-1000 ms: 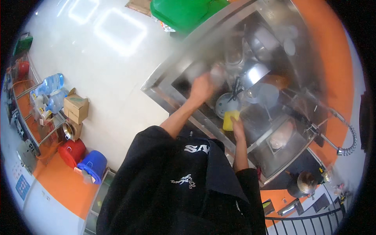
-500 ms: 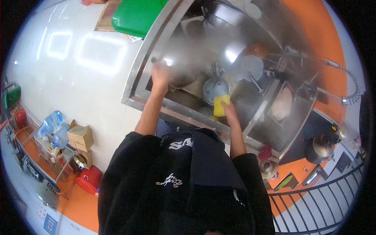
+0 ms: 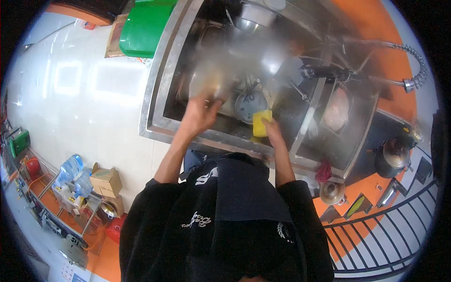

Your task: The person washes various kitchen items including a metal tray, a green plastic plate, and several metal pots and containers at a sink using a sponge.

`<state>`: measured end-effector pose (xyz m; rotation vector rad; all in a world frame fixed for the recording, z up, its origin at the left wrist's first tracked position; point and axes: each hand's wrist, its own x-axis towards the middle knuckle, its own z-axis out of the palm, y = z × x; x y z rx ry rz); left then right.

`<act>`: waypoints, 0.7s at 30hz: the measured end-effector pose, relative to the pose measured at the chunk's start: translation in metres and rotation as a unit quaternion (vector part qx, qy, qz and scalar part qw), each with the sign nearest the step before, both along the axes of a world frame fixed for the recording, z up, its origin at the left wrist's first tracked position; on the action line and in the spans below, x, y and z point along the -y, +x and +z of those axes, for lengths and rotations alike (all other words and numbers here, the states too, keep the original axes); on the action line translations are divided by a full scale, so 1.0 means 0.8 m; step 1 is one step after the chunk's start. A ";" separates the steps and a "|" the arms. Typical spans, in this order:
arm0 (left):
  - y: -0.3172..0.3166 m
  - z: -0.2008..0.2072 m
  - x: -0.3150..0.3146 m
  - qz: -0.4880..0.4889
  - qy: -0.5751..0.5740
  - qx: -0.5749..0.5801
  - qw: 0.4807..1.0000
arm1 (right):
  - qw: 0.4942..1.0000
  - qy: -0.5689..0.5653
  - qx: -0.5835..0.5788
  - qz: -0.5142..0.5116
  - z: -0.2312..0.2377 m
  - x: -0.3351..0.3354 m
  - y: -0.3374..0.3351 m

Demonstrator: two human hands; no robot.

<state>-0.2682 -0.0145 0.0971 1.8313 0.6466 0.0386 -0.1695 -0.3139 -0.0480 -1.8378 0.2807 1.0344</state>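
Sink (image 3: 206,142) holds metal bowl (image 3: 257,16); right hand (image 3: 275,133) pinches yellow sponge (image 3: 260,124); left hand (image 3: 198,117): grip unclear.

I work in a kitchen, identified by a steel sink (image 3: 164,80), a spring-hose faucet (image 3: 419,58) near its far right corner and a pot (image 3: 394,156) beyond its right edge.

On the person's black top (image 3: 230,239), bold white lettering (image 3: 205,177), partly folded, sits toward seven o'clock, white script (image 3: 197,220) nearer half past six, a white leaf emblem (image 3: 284,233) at five. Toward eight, a wall sheet (image 3: 67,272) bears unreadably small marks.
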 end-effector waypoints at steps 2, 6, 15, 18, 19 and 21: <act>0.000 -0.019 0.015 -0.058 0.084 0.053 0.993 | 1.000 0.002 0.005 0.001 -0.003 -0.002 0.000; 0.006 -0.034 0.029 -0.159 0.165 0.156 0.961 | 0.999 0.035 -0.009 -0.011 -0.005 0.003 -0.002; 0.010 -0.078 0.036 -0.219 0.258 0.122 0.933 | 1.000 0.014 0.008 -0.023 -0.012 0.008 -0.006; 0.007 -0.096 0.036 -0.221 0.279 0.107 0.928 | 0.996 0.005 0.072 -0.043 0.003 -0.008 -0.010; 0.008 -0.099 0.035 -0.224 0.286 0.099 0.926 | 0.989 -0.002 0.133 -0.063 0.011 -0.016 -0.012; 0.008 -0.101 0.036 -0.226 0.293 0.100 0.923 | 0.986 0.005 0.155 -0.065 0.024 -0.029 -0.011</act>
